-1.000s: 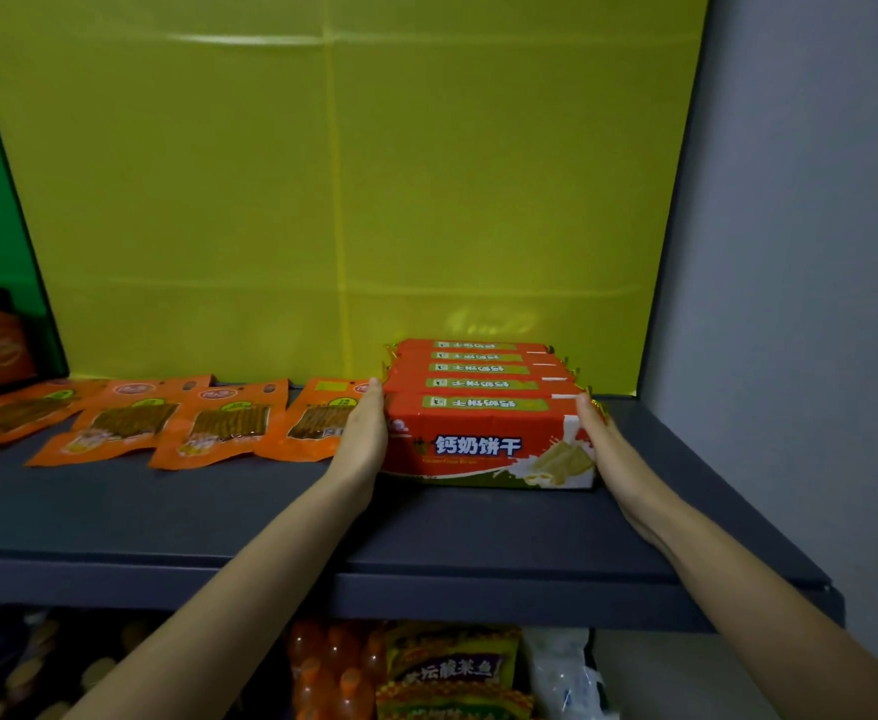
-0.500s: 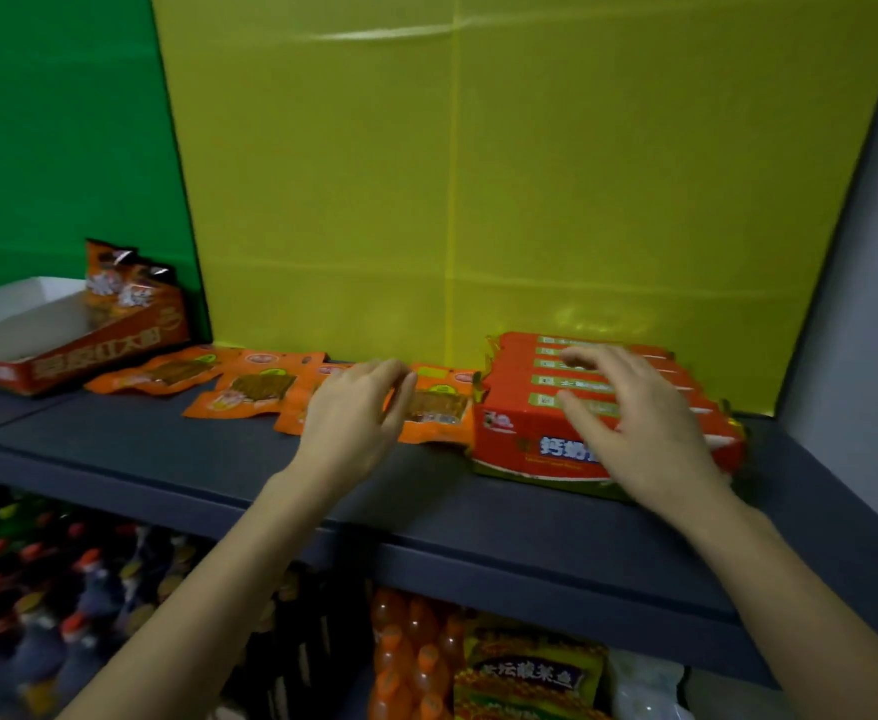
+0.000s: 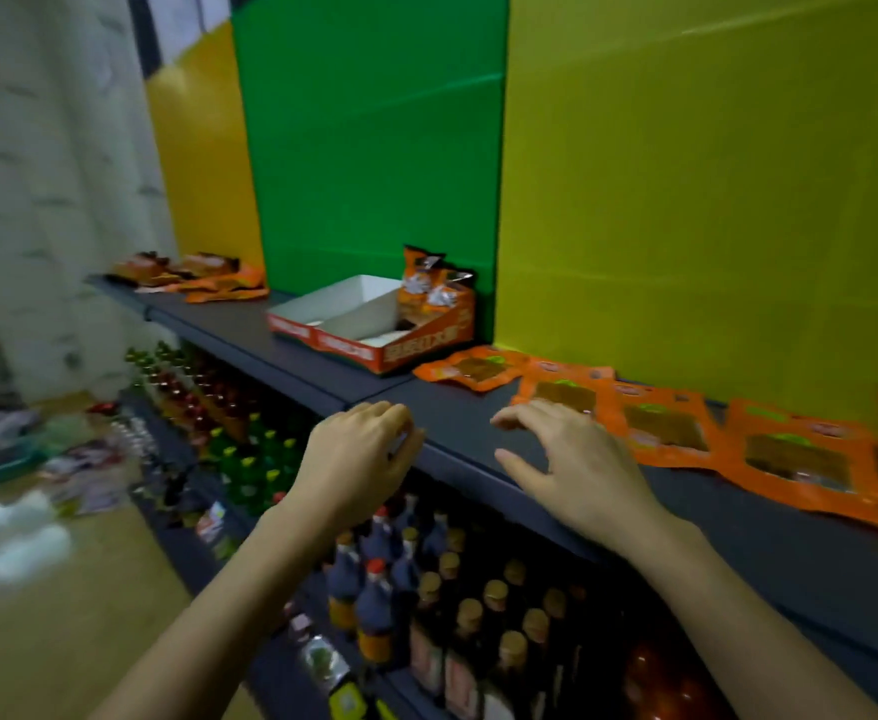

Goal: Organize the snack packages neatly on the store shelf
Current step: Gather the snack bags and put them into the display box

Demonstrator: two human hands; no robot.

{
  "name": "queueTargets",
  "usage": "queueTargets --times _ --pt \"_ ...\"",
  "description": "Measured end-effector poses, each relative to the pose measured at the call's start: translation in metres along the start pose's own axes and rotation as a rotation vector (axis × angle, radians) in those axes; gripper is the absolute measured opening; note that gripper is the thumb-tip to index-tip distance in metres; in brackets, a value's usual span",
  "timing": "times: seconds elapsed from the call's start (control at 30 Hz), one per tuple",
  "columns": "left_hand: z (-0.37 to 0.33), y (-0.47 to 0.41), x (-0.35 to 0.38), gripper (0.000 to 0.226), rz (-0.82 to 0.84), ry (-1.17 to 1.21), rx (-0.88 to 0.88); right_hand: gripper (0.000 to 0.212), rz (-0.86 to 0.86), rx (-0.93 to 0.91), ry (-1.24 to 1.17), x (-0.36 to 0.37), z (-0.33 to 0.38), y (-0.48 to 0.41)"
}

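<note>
We list one dark grey shelf (image 3: 478, 428), bearing: orange snack packets (image 3: 665, 428) flat, side by side, at right; a red-and-white display carton (image 3: 374, 350) mid-shelf; further orange packets (image 3: 218, 289) at the far left end.

Snack packs (image 3: 665, 428) are showing bright orange w/ brown centre windows & small green marks. Shelf (image 3: 457, 413) is showing dark grey. Back panels are running amber (image 3: 203, 148), then green (image 3: 374, 148), then yellow-green (image 3: 712, 200) (left to right). Display box (image 3: 416, 345) is showing red-orange outside w/ pale lettering, white inside. Lower bottles (image 3: 426, 615) are showing dark bodies w/ tan & red caps; further left, green bottles (image 3: 249, 459) are wearing yellow caps.
</note>
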State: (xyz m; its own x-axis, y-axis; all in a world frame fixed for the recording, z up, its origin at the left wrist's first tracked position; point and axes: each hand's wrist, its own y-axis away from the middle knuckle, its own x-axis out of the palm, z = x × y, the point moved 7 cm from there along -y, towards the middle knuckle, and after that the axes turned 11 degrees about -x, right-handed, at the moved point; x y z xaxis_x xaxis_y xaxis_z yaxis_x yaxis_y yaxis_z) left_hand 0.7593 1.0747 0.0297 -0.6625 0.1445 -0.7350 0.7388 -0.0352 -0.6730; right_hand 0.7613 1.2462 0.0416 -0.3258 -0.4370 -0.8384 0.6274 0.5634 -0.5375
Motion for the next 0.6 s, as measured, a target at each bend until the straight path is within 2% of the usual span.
queueTargets --times 0.2,0.37,0.6 --pt "0.139 0.015 -0.017 0.036 -0.059 -0.18 -0.034 0.034 0.039 -0.062 -0.123 0.084 0.083 -0.1" --pt "0.241 0.026 -0.022 0.025 -0.033 -0.3 -0.108 0.032 0.066 -0.101 -0.187 0.138 0.133 -0.173" --pt "0.354 0.015 -0.009 0.049 0.037 -0.274 -0.293 0.033 0.094 -0.149 -0.22 0.205 0.173 -0.265"
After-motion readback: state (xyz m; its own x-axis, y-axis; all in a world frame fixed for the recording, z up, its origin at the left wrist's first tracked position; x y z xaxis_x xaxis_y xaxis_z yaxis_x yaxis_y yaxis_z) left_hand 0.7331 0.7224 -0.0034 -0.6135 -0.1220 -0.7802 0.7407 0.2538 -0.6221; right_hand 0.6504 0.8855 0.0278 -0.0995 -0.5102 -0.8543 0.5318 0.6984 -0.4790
